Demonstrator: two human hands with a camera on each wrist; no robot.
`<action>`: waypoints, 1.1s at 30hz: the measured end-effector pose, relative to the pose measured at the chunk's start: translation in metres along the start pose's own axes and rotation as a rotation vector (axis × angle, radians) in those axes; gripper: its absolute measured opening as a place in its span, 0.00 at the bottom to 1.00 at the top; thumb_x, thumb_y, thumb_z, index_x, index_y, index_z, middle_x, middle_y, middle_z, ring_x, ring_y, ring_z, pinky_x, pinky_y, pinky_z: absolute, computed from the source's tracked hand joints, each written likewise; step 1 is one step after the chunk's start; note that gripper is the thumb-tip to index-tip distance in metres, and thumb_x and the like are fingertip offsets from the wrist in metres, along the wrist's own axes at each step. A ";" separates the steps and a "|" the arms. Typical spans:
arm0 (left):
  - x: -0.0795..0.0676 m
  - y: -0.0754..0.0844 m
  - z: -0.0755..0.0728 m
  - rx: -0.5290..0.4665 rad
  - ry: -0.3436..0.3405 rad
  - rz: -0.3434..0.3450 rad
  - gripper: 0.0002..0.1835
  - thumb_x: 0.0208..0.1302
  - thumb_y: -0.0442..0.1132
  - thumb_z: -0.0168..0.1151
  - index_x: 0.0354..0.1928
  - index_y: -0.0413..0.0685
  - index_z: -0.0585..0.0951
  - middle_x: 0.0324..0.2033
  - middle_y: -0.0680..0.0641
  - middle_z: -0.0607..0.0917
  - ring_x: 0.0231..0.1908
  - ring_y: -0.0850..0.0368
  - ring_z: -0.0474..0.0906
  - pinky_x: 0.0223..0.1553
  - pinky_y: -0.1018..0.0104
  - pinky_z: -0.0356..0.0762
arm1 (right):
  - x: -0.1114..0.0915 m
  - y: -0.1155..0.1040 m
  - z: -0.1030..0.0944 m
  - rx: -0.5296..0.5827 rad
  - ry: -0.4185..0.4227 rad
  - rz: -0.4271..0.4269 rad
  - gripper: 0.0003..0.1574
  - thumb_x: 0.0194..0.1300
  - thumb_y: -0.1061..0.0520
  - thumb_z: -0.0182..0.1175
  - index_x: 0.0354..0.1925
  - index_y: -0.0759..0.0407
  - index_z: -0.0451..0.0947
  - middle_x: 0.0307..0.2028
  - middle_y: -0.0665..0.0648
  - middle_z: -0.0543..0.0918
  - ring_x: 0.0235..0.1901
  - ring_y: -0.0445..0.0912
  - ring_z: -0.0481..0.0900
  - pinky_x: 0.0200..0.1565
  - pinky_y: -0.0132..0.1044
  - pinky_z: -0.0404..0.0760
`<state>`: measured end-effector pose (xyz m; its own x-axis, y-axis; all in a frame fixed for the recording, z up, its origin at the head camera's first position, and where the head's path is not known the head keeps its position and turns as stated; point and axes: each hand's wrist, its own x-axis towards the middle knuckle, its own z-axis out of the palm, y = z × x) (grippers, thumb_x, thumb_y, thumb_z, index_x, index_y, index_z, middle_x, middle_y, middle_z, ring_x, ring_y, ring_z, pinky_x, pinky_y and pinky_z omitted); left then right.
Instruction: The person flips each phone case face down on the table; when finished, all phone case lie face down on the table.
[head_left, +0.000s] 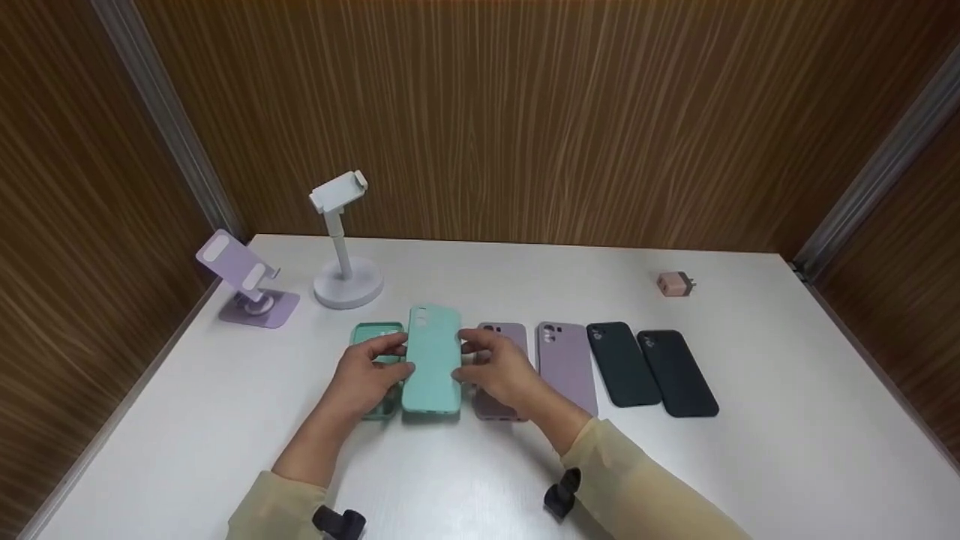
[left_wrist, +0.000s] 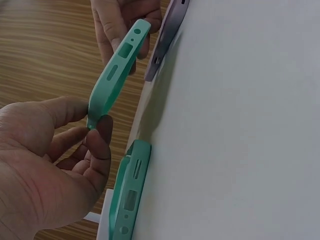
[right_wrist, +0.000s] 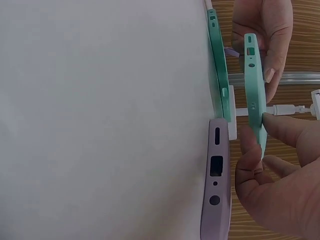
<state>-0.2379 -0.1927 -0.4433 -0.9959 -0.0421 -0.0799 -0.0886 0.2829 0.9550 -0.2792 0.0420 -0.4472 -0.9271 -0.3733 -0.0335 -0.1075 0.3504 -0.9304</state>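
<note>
A mint-green phone case (head_left: 433,367) is held just above the table, its back with the camera cutout facing up. My left hand (head_left: 364,379) pinches its left edge between thumb and fingers. On the opposite edge, my right hand (head_left: 501,369) grips it the same way. Both wrist views show a gap between this case (left_wrist: 107,85) and the tabletop. A second green case (left_wrist: 129,192) lies on the table under my left hand, partly covered by it. Beneath my right hand rests a purple phone case (right_wrist: 216,200), also partly hidden.
Another purple case (head_left: 566,360) and two black cases, one nearer (head_left: 624,364) and one farther right (head_left: 679,373), continue the row. A white phone stand (head_left: 349,281) and a purple stand (head_left: 259,304) occupy the back left. A pink charger (head_left: 673,284) lies back right, before the wooden panel.
</note>
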 end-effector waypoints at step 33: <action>0.007 -0.014 0.006 0.093 -0.005 -0.002 0.27 0.70 0.30 0.68 0.70 0.42 0.78 0.58 0.42 0.82 0.55 0.48 0.78 0.59 0.55 0.78 | -0.003 0.004 -0.003 -0.077 -0.046 -0.032 0.32 0.76 0.64 0.59 0.75 0.65 0.70 0.63 0.64 0.83 0.63 0.57 0.81 0.63 0.50 0.81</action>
<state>-0.2437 -0.1914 -0.4585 -0.9958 -0.0385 -0.0835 -0.0919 0.3708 0.9242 -0.2780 0.0470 -0.4493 -0.9054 -0.4240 -0.0231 -0.1655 0.4025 -0.9004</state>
